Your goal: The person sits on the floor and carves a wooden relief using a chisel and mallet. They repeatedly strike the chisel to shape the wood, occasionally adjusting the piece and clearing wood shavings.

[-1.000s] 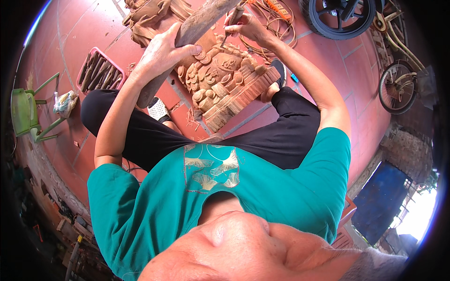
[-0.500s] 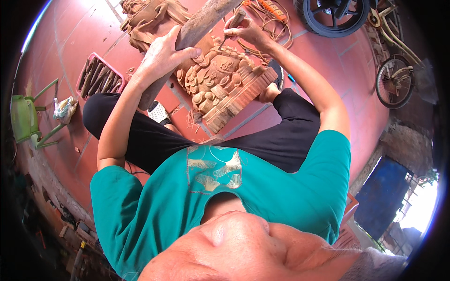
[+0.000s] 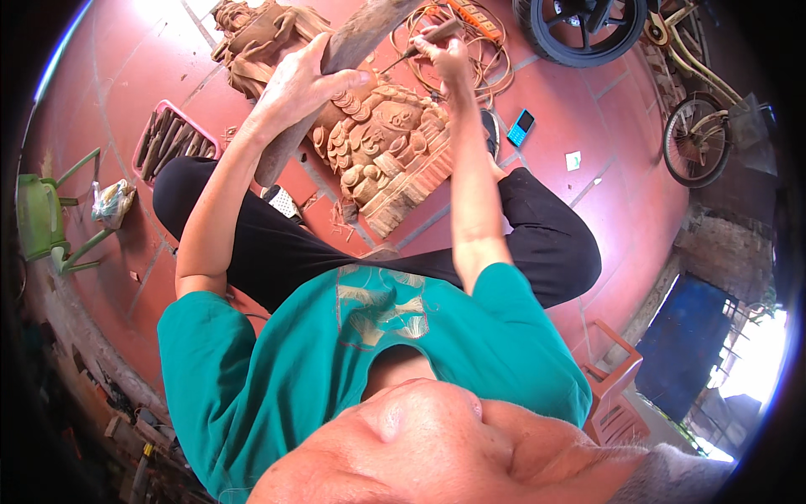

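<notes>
A brown wood carving (image 3: 369,143) with rounded relief shapes and a stepped base lies on the tiled floor between my legs. Across it slants a thick, rough wooden bar (image 3: 357,44). My left hand (image 3: 290,91) is closed over this bar, its thumb stretched toward the carving; some of its fingertips are hidden. Between the fingers of my right hand (image 3: 442,60) is a carving chisel (image 3: 445,30) with a wooden handle. Its thin blade slopes down-left, the tip close to the carving's upper edge; whether it touches cannot be told.
Left of my knee stands a pink basket (image 3: 164,104) of wooden-handled tools, near a green plastic chair (image 3: 40,220) and a plastic bag (image 3: 112,202). An orange power strip (image 3: 475,18) with coiled cable, a black wheel (image 3: 579,25), a bicycle wheel (image 3: 695,139) and a blue phone (image 3: 520,128) lie rightward.
My right hand has shifted a little to the right with the chisel, which now lies flatter. The right forearm has swung inward, uncovering the phone. My left hand keeps its hold on the bar.
</notes>
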A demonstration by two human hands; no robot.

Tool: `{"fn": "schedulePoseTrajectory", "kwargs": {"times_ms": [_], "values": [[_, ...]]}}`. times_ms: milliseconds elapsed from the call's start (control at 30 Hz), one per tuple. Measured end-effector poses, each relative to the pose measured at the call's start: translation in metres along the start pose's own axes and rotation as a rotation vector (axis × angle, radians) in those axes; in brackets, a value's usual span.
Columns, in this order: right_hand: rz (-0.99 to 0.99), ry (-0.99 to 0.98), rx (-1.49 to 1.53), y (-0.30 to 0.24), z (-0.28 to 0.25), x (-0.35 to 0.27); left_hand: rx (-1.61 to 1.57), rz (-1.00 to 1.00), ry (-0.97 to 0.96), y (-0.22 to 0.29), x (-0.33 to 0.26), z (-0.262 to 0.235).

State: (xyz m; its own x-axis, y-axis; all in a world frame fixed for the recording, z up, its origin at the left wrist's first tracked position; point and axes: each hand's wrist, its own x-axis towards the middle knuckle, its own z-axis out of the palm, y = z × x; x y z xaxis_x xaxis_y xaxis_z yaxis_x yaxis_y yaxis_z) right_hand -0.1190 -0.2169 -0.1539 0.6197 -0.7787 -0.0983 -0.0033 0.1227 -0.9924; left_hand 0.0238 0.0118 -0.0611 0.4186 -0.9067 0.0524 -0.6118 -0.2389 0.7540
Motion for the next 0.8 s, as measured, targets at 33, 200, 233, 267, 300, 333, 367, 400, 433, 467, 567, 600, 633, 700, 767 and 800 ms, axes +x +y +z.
{"fn": "schedulePoseTrajectory", "kwargs": {"times_ms": [33,200,233,267,300,333,367,400,433,467,567,600,633,700,767,800], "values": [[-0.046,0.054,0.032,0.008,0.006,-0.009,0.001,-0.005,0.004,0.0,-0.003,-0.002],[-0.213,0.261,-0.129,0.023,0.015,-0.043,0.013,-0.033,-0.025,-0.004,-0.003,-0.003],[-0.258,0.279,-0.122,0.031,0.011,-0.043,0.02,-0.049,-0.035,0.0,-0.003,-0.004],[-0.244,0.281,-0.09,0.034,0.009,-0.044,0.027,-0.07,-0.041,0.003,-0.004,-0.004],[-0.229,0.283,-0.058,0.036,0.007,-0.045,0.018,-0.069,-0.033,0.005,-0.005,-0.004],[-0.214,0.284,-0.027,0.038,0.004,-0.046,0.009,-0.07,-0.024,0.006,-0.007,-0.002],[-0.22,0.293,-0.028,0.042,0.001,-0.044,0.002,-0.07,-0.012,0.007,-0.008,-0.001],[-0.237,0.298,-0.064,0.045,-0.001,-0.041,0.008,-0.046,0.005,0.009,-0.009,0.001],[-0.254,0.302,-0.1,0.049,-0.002,-0.039,0.014,-0.022,0.021,0.011,-0.01,0.002],[-0.271,0.31,-0.134,0.054,-0.005,-0.038,0.02,0.005,0.036,0.015,-0.01,0.003],[-0.243,0.27,-0.036,0.068,-0.003,-0.032,-0.009,-0.068,-0.047,0.028,-0.007,0.0],[-0.239,0.259,-0.026,0.071,-0.001,-0.033,0.007,-0.061,-0.021,0.034,-0.006,-0.001],[-0.234,0.247,-0.016,0.073,0.002,-0.033,0.023,-0.056,0.005,0.039,-0.006,-0.003],[-0.178,0.184,-0.103,0.071,0.006,-0.037,0.033,-0.048,0.001,0.047,-0.005,-0.01],[-0.221,0.178,-0.161,0.069,0.008,-0.04,-0.012,-0.066,-0.088,0.072,-0.001,-0.029],[-0.246,0.188,-0.192,0.07,0.005,-0.039,-0.036,-0.064,-0.14,0.087,0.003,-0.034]]}}
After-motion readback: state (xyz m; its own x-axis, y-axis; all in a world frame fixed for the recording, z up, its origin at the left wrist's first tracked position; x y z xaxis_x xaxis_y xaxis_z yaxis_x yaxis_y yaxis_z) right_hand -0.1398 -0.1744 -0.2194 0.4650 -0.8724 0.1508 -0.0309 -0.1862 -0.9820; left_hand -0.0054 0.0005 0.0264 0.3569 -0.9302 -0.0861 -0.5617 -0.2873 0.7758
